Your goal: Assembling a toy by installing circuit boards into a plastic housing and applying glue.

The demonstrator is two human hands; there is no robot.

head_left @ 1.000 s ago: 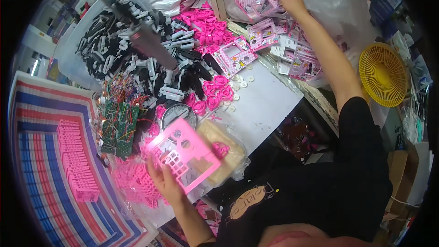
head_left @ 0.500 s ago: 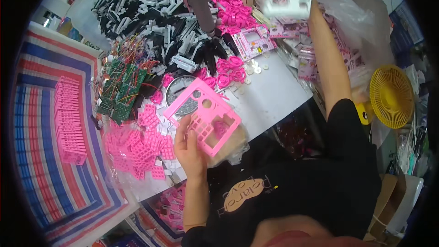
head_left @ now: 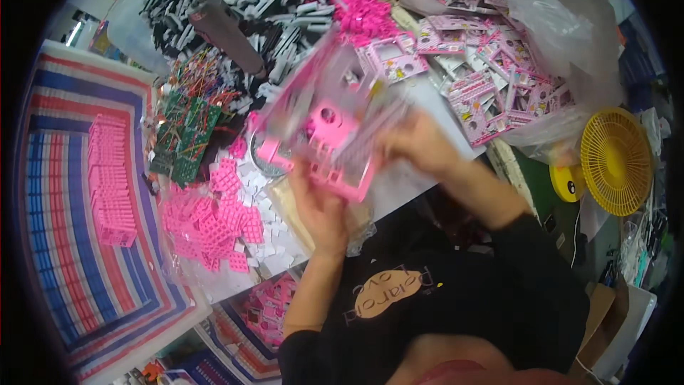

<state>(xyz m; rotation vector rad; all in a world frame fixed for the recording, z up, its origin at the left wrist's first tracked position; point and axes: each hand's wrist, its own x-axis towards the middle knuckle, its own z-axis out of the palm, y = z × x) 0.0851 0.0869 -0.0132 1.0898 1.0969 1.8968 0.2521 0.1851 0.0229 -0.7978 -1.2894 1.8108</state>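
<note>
My left hand (head_left: 322,214) is closed on the lower edge of a pink plastic casing panel (head_left: 333,125), which has round and square cut-outs. Above and partly over it is a printed pink-and-white cover panel (head_left: 349,75), smeared by motion. My right hand (head_left: 420,148) grips that panel's right side with bent fingers. Whether the two panels touch, I cannot tell. Under my left hand lies a beige block (head_left: 285,203) in clear plastic. A round dish of small metal parts (head_left: 260,157) is mostly hidden behind the pink panel.
Pink keypads (head_left: 203,224), green circuit boards (head_left: 185,135) and black-and-grey parts (head_left: 285,14) cover the table's left and back. A dark hand tool (head_left: 224,32) hangs above. Printed panels (head_left: 477,103) are heaped at right, near a yellow fan (head_left: 616,160). Stacked pink pieces (head_left: 110,182) occupy a striped-lined box.
My right hand has come back from the panel heap, bringing the printed cover panel over the pink one. The pink panel has shifted slightly right and tilted. The hanging tool has swung left.
</note>
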